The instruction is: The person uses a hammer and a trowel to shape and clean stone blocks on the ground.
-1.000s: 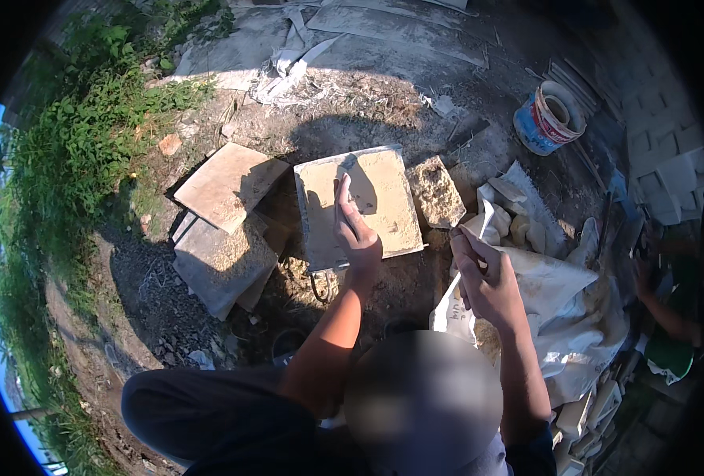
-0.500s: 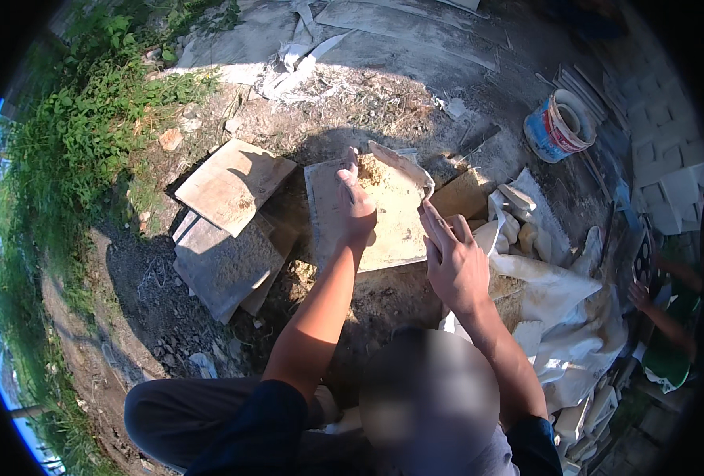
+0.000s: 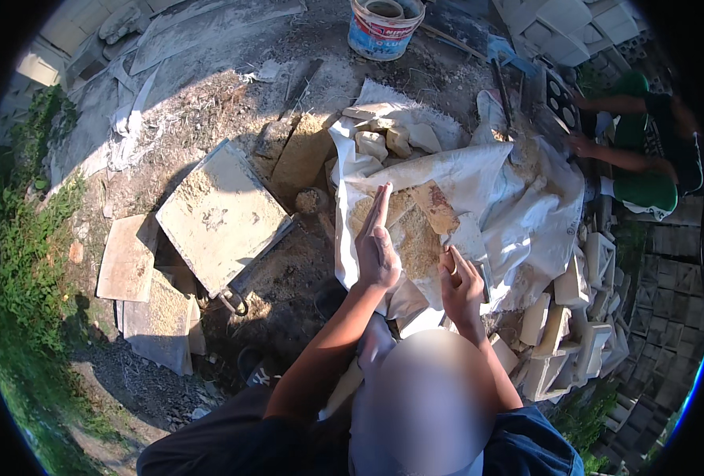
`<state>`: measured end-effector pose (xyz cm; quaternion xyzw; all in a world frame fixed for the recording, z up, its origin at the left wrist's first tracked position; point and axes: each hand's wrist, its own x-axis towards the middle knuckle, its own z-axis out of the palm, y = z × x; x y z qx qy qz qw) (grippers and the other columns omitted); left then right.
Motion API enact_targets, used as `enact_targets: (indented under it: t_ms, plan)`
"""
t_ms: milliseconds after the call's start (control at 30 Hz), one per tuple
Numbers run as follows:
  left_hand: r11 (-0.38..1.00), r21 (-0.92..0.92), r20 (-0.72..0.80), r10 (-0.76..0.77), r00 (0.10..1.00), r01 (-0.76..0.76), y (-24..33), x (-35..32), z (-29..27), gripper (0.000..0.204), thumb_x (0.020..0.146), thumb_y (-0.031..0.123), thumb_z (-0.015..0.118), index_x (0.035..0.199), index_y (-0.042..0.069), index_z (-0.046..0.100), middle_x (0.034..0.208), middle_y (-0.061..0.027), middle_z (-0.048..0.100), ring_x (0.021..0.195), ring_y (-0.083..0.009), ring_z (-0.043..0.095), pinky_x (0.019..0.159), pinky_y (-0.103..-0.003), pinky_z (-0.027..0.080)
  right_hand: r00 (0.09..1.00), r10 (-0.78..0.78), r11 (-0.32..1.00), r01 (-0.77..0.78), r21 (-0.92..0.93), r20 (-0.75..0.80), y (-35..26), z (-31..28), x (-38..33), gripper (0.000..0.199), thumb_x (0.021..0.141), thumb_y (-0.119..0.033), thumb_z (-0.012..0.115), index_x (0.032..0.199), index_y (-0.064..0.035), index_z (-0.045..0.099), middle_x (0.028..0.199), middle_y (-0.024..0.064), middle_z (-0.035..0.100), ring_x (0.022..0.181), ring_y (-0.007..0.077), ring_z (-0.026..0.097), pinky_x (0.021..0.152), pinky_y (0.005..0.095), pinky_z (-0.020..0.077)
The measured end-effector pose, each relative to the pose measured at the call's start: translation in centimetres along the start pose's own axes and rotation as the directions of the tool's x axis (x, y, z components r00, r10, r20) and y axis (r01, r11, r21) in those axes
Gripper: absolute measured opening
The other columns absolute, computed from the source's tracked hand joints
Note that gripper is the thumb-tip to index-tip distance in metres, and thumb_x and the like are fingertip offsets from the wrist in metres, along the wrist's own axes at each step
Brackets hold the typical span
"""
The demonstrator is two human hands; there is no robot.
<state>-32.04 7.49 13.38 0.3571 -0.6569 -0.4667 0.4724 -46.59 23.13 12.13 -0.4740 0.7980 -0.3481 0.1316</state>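
My left hand [image 3: 378, 258] is held edge-on above the white sack sheet [image 3: 455, 178], its fingers straight and pressed side by side, with nothing visible in it. Close by, my right hand [image 3: 461, 287] pinches the lower end of a thin, flat, brown-stained piece [image 3: 434, 208]; its exact kind is not clear. Below both hands, yellowish crumbly grit [image 3: 417, 250] lies on the sheet. To the left sits a square pale board [image 3: 221, 218] with patches of the same grit on top, touched by neither hand.
Broken pale stones [image 3: 392, 141] lie on the sheet's far side. Several flat slabs [image 3: 128, 258] are stacked at left. A paint bucket [image 3: 384, 32] stands at the far side. Cast blocks [image 3: 562, 333] pile at right, near another person's hands [image 3: 586, 143] on a panel with round holes [image 3: 560, 103].
Both hands have moved from over the square board to over the white sheet on its right, the flat piece still in my right hand. The view has turned rightward.
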Motion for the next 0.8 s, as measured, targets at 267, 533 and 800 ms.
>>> enact_targets:
  t_ms: [267,533,800]
  plan:
    - [0.961,0.165,0.293,-0.264,0.919,0.224,-11.6,-7.1,8.5,0.066,0.112,0.039,0.023,0.157,-0.008,0.025,0.157,-0.0332,0.036,0.147,-0.0473,0.036,0.123,-0.047,0.030,0.987,0.131,0.989,-0.137,-0.054,-0.095,4.7,4.8,-2.8,0.017,0.091,-0.009,0.070,0.104,0.0016,0.069,0.076,0.0187,0.062,0.066,0.0323,0.061,0.057,0.0456,0.0487]
    - [0.949,0.314,0.359,-0.117,0.926,-0.002,-15.0,-9.4,8.4,0.066,0.110,0.033,0.031,0.159,-0.009,0.017,0.163,-0.0318,0.025,0.152,-0.0488,0.024,0.126,-0.051,0.020,0.981,0.128,0.979,-0.102,0.176,-0.145,3.0,6.7,-3.3,0.017,0.093,-0.004,0.065,0.109,-0.0001,0.065,0.079,0.0227,0.066,0.068,0.0413,0.063,0.059,0.0484,0.0475]
    - [0.943,0.227,0.420,-0.321,0.849,0.245,-11.9,-8.0,6.0,0.077,0.110,0.053,0.021,0.162,-0.003,0.014,0.169,-0.0219,0.019,0.157,-0.0432,0.012,0.128,-0.044,0.009,0.591,0.541,0.412,-0.807,0.424,0.598,0.3,2.3,-2.1,0.021,0.101,-0.024,0.067,0.119,-0.0119,0.070,0.077,0.0081,0.073,0.051,0.0273,0.062,0.051,0.0329,0.0497]
